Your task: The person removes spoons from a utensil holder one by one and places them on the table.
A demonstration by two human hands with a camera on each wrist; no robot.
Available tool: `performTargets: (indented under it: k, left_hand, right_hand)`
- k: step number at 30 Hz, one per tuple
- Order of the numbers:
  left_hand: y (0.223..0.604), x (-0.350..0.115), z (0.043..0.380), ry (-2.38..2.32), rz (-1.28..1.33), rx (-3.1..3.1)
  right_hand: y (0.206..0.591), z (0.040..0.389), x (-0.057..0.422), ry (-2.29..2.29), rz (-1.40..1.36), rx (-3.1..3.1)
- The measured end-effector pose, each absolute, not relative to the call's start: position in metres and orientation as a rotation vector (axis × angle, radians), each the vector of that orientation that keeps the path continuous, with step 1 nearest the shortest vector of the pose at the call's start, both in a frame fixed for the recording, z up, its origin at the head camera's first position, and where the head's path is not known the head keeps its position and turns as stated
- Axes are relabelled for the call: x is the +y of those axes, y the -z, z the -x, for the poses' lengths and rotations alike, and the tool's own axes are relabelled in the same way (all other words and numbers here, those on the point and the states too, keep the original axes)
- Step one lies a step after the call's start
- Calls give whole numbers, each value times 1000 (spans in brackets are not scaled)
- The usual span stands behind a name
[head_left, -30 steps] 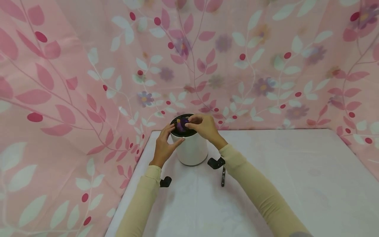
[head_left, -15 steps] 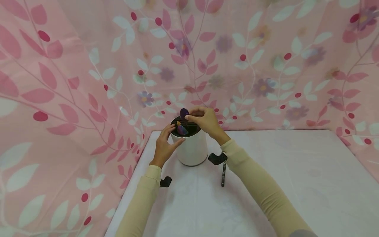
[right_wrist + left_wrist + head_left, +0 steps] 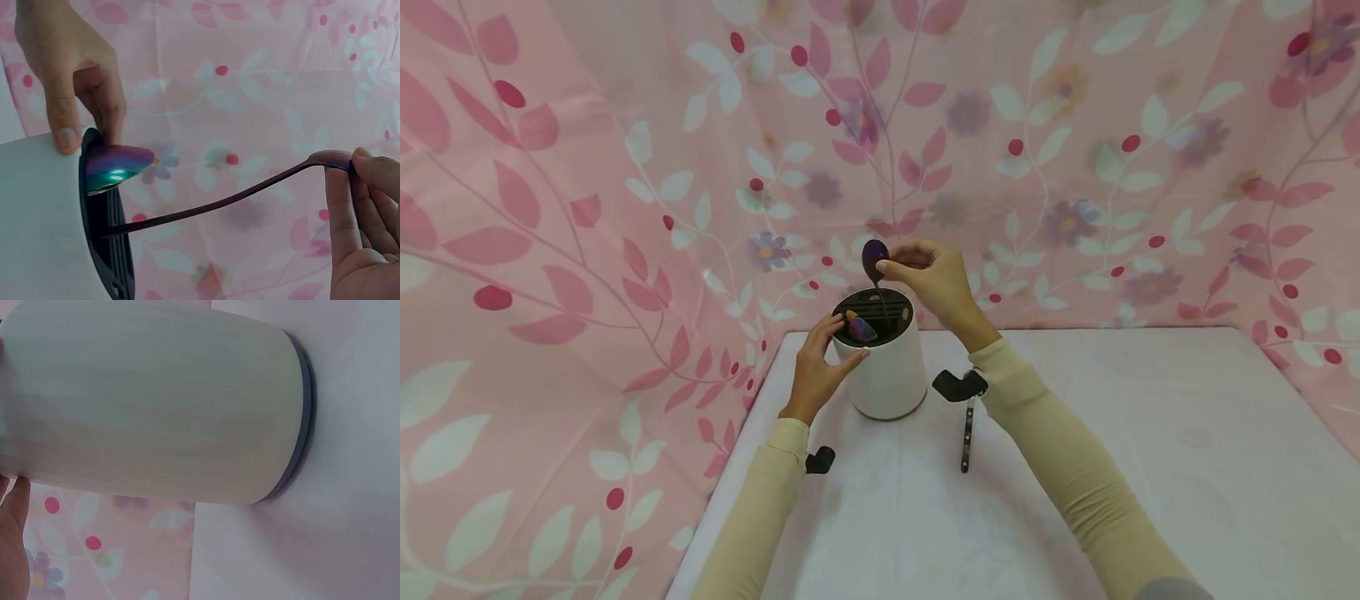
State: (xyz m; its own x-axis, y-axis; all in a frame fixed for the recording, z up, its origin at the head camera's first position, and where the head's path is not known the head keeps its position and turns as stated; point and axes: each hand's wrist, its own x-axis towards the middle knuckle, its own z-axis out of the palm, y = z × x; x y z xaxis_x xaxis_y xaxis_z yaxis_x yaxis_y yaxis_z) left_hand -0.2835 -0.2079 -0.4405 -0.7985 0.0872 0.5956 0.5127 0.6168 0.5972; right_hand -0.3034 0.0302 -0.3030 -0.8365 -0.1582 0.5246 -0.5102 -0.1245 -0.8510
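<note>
My right hand (image 3: 936,275) pinches a dark, shiny purple spoon (image 3: 875,259) by its bowl, thumb on one side and fingers on the other. The spoon's thin handle (image 3: 215,205) slants down into the slotted black top of a white, round utensil holder (image 3: 887,379). My left hand (image 3: 815,367) holds the holder's rim, with the thumb on the outer wall and the fingers at the far side. Beside those fingers, a rainbow-coloured, rounded utensil head (image 3: 119,167) sticks out of the black insert. Its lower part is hidden inside.
A dark handle with light dots (image 3: 967,437) lies on the white table (image 3: 1120,467), right of the holder and partly behind the right wrist's black camera mount (image 3: 959,386). A pink floral curtain (image 3: 1000,150) hangs behind and to the left of the table.
My right hand has risen, pulling the spoon upward so its handle shows above the holder. The rainbow utensil head is now uncovered. My left hand has stayed on the rim.
</note>
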Motion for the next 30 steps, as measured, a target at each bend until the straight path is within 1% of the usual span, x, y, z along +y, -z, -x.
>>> performTargets:
  k: [9,15,21,30]
  left_hand:
    - [440,-207,283,1091,471,-2324]
    - [441,-207,283,1087,459,-2333]
    - [440,-207,282,1095,465,-2321]
    - [438,-207,282,1086,471,-2317]
  right_hand:
    - [276,297,55,-2143,-755,-1724]
    - [269,298,73,-2167,-727,-1643]
    - [278,304,92,-2227,-642,-1606]
    - [303,313,117,-2288,-510,-1618]
